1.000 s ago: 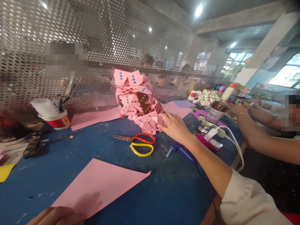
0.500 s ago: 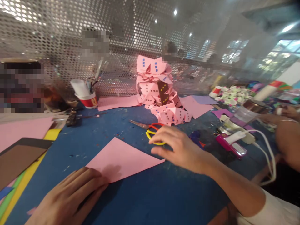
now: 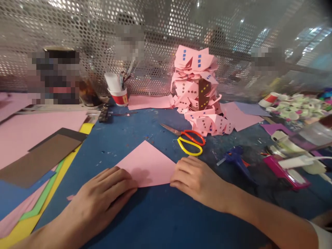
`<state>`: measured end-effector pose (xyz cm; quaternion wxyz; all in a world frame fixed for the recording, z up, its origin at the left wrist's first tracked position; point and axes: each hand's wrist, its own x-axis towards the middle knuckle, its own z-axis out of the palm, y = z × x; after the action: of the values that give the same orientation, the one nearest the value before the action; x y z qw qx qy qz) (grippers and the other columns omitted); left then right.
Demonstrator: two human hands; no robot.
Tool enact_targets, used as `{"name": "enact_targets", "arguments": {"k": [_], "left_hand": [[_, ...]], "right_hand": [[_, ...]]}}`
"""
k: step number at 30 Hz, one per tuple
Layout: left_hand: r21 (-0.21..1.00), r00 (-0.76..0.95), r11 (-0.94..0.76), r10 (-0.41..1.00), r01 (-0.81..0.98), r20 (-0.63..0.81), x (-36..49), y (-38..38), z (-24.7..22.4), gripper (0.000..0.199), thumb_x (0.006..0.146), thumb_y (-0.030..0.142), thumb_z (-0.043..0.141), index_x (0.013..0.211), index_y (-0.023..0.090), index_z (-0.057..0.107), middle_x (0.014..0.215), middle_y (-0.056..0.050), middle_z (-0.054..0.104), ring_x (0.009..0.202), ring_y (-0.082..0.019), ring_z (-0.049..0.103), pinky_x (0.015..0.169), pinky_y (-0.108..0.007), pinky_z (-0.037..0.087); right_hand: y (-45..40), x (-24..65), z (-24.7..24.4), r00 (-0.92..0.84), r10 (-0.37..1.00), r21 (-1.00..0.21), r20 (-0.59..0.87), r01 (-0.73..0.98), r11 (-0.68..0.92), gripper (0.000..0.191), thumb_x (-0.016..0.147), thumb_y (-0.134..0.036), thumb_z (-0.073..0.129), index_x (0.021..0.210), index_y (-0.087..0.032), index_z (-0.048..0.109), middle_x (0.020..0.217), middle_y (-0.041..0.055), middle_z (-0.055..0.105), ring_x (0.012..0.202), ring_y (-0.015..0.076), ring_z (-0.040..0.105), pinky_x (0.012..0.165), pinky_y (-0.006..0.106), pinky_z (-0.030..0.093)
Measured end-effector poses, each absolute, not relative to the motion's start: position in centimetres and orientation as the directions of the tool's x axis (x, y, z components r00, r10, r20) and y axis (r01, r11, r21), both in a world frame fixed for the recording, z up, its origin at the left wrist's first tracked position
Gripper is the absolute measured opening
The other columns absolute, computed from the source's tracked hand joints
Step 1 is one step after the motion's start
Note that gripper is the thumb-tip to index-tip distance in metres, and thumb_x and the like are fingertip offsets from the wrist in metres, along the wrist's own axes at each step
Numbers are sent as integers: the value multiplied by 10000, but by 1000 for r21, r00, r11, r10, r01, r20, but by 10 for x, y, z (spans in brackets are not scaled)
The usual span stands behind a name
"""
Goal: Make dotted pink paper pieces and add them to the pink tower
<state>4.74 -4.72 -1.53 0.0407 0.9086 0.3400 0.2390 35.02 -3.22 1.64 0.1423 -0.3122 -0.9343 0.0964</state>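
Observation:
A pink paper [image 3: 149, 162], folded to a triangle, lies on the blue table with its peak pointing away from me. My left hand [image 3: 106, 193] is closed over its left corner, fingers together and pressing on the sheet. At the right corner, my right hand [image 3: 194, 178] grips the paper between thumb and fingers. Just beyond that hand lie scissors [image 3: 190, 141] with one red and one yellow handle loop. Behind them stands a stack of folded pink paper pieces [image 3: 198, 86] with small blue, brown and yellow squares on them.
Coloured sheets [image 3: 44, 155] overlap at the left. A red and white cup [image 3: 120, 97] of tools stands at the back. On the right lie a blue glue gun [image 3: 237, 159], a magenta device [image 3: 287, 173] with a white cable, and pale scraps [image 3: 298, 107].
My right hand has come down onto the right corner of the pink paper and closed on it. The view has turned left. My left hand remains on the left corner.

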Motion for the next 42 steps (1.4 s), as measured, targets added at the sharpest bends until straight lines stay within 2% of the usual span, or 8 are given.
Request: {"name": "enact_targets", "arguments": {"k": [5,12,22,26,33,42], "left_hand": [[301,633,-726,687,618,357,48,-51,-13,131,976,235,552,1065,260,644,999,-17,683,922,-171,629,867,-300,489],[332,623,-698,716,634,315,48,-53,-10,116,975,235,551,1055,248,635,1008,-16,654,929,-164,607,872,-288,476],[379,599,-673,739,635,309,49,-51,-11,102,970,222,545,1021,226,633,954,-22,666,872,-165,613,828,-285,475],[383,579,-660,751,647,316,48,-49,-12,91,960,271,563,993,229,638,928,-15,668,822,-162,622,784,-272,474],[404,539,-588,807,700,240,47,-49,-10,123,963,343,566,969,243,637,912,4,664,809,-154,621,761,-262,466],[444,496,-520,850,730,180,43,-49,-6,136,967,354,554,933,252,638,904,10,656,819,-153,617,738,-255,466]], "right_hand": [[-32,351,16,-762,619,-286,192,559,778,163,1004,-243,541,925,-192,673,902,39,653,856,174,588,811,338,437],[-31,354,16,-763,630,-322,145,565,760,151,1010,-240,531,942,-180,651,940,35,667,904,180,589,862,347,447],[-32,355,16,-751,650,-337,119,585,737,146,1011,-255,534,941,-176,635,950,35,656,913,175,582,873,337,445],[-32,355,17,-725,679,-366,115,604,708,130,1002,-255,552,933,-182,634,942,27,644,900,163,579,859,317,442],[-31,354,19,-698,713,-424,69,627,654,118,995,-238,564,905,-188,622,912,11,623,879,154,574,820,292,431],[-33,353,19,-700,710,-396,72,633,665,132,1006,-228,538,908,-186,618,912,20,621,875,166,573,816,312,435]]}}
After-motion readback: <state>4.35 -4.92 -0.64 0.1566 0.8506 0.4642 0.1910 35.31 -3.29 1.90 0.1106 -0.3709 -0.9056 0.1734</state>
